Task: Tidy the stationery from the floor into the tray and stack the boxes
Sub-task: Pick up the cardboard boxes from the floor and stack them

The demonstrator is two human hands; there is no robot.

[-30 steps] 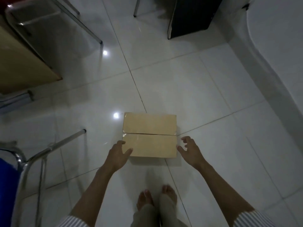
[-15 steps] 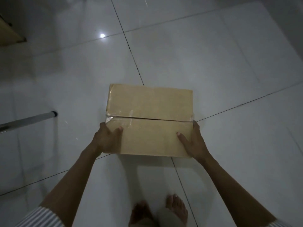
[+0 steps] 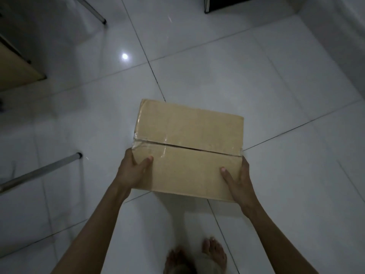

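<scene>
A closed brown cardboard box [image 3: 187, 135] with a taped seam across its top is held in front of me above the white tiled floor. My left hand [image 3: 133, 171] grips its near left corner, thumb lying on the top flap. My right hand [image 3: 237, 180] grips the near right corner the same way, thumb on top and fingers down the side. No tray or stationery is in view.
A metal chair leg [image 3: 39, 172] slants in from the left and another chair leg [image 3: 96, 13] stands at the top left. A wooden cabinet [image 3: 15, 72] sits at the left edge, a dark object [image 3: 237, 3] at the top, a white wall [image 3: 339, 36] at the right. My bare feet [image 3: 197, 256] stand below.
One second ago both hands were open beside the box on the floor. They closed on its near corners, and the box now appears larger and closer, lifted off the floor.
</scene>
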